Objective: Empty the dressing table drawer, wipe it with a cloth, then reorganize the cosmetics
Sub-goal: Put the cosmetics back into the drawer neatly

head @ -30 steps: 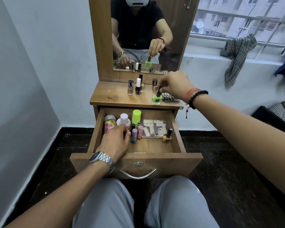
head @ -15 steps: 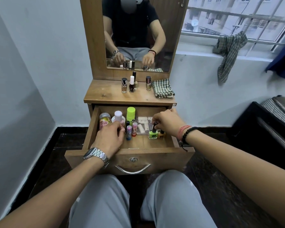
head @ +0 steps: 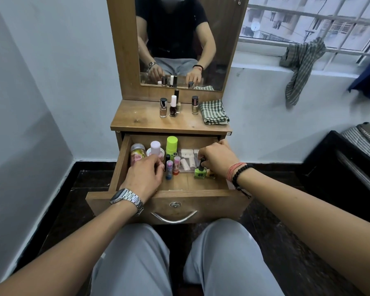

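The drawer [head: 168,201] is pulled out, just past the person's knees. The right hand [head: 217,160] pinches the black cap of the green nail polish [head: 199,172], which stands on the drawer floor near the front right. If the fingers let go crookedly, the bottle may tip and knock the small yellow bottle [head: 210,174] that touches its right side. The left hand [head: 145,178] is curled near the front left of the drawer. What it holds, if anything, cannot be told. Its knuckles sit right beside two little tubes [head: 172,166], so a bump may make them fall like pins.

Counted inside the drawer: one green nail polish, one small yellow bottle, two little tubes, one jar with a pink label [head: 137,154], one bottle with a pink cap [head: 155,148], one tall green stick [head: 172,145], and one clear packet [head: 188,160] lying flat.

Farther back, above the drawer, the tabletop [head: 137,120] holds four nail polish bottles [head: 173,106] standing close together and one folded checked cloth [head: 214,112]. One more cloth [head: 299,67] hangs at the window.
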